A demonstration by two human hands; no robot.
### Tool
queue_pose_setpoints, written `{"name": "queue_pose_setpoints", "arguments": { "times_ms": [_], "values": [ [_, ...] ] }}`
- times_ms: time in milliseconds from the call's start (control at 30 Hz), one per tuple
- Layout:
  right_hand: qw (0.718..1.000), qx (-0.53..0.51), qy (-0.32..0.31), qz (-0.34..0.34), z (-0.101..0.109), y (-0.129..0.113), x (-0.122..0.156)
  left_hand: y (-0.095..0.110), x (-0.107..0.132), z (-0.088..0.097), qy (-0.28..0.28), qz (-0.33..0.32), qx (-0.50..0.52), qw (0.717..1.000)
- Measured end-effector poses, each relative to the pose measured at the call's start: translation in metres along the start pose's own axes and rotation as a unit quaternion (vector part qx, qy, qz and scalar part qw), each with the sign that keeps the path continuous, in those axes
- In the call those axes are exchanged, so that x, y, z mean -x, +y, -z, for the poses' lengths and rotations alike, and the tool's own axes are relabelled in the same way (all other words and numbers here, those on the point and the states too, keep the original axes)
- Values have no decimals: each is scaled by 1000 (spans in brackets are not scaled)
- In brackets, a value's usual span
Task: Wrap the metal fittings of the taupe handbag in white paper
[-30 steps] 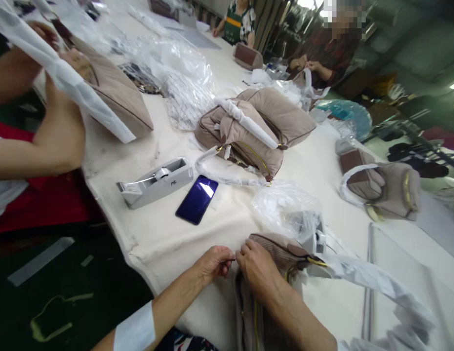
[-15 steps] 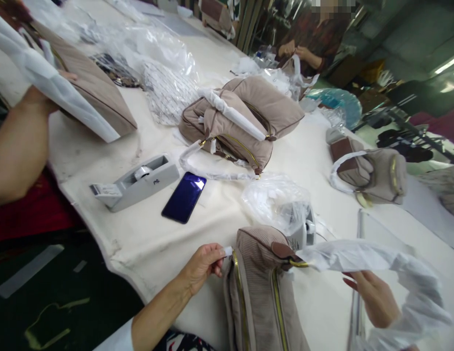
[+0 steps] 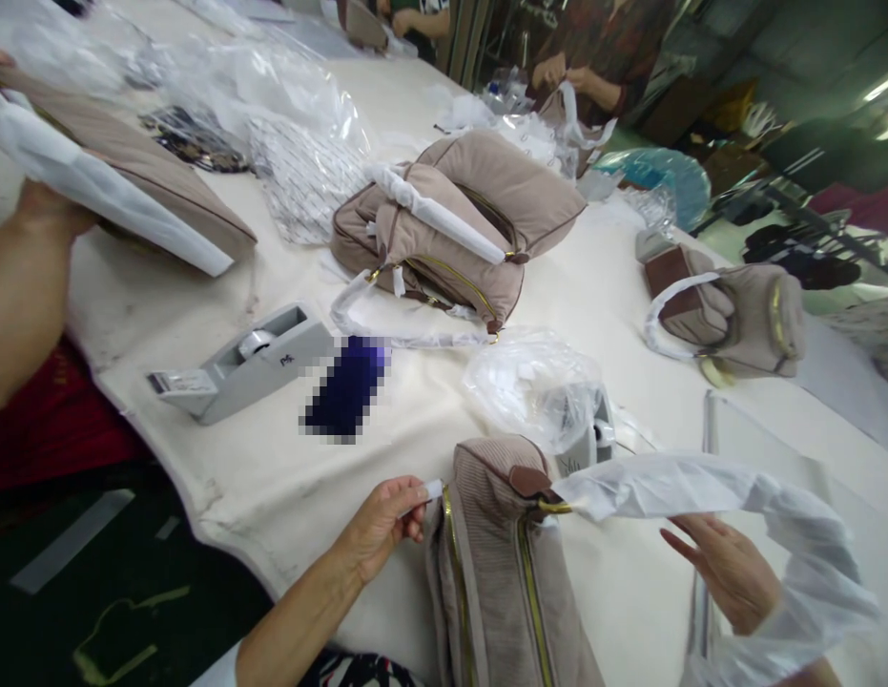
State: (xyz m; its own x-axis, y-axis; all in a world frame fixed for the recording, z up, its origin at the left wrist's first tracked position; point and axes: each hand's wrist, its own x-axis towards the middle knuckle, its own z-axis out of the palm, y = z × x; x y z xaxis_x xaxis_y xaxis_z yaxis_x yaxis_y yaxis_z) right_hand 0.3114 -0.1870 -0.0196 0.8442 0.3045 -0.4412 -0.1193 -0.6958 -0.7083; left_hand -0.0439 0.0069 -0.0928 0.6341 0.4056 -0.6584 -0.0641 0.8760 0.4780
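Observation:
A taupe handbag (image 3: 493, 563) with ribbed fabric and two brass zippers stands before me at the table's front edge. My left hand (image 3: 390, 520) pinches a small white tab (image 3: 433, 489) at the upper end of the bag's left zipper. The bag's handle (image 3: 672, 484), wrapped in white paper, arches to the right from a brown leather patch (image 3: 527, 480). Inside this loop is my right hand (image 3: 730, 568), its fingers stretched out and apart, close under the wrapping. Whether it touches the paper I cannot tell.
A grey tape dispenser (image 3: 250, 363) and a dark pixelated phone (image 3: 347, 391) lie to the left. Crumpled plastic (image 3: 533, 382) partly covers another dispenser (image 3: 590, 439). More taupe bags (image 3: 444, 224) lie beyond. At left, another person's hand (image 3: 50, 210) holds a bag (image 3: 150, 181).
The view has shifted slightly, so most things sit a little further left. Both my hands keep nearly the same pose at the bag. The co-worker's bag at left has tilted flatter.

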Motion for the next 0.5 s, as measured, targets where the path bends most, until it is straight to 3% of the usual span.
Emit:
{"name": "queue_pose_setpoints", "arguments": {
  "times_ms": [200,500],
  "values": [
    [996,-29,-12,-84,-4,27,11,4,3,-6,13,-10,-23,1000],
    [996,-30,-25,-82,-9,46,2,5,7,-9,19,-14,-41,999]
  ]
}}
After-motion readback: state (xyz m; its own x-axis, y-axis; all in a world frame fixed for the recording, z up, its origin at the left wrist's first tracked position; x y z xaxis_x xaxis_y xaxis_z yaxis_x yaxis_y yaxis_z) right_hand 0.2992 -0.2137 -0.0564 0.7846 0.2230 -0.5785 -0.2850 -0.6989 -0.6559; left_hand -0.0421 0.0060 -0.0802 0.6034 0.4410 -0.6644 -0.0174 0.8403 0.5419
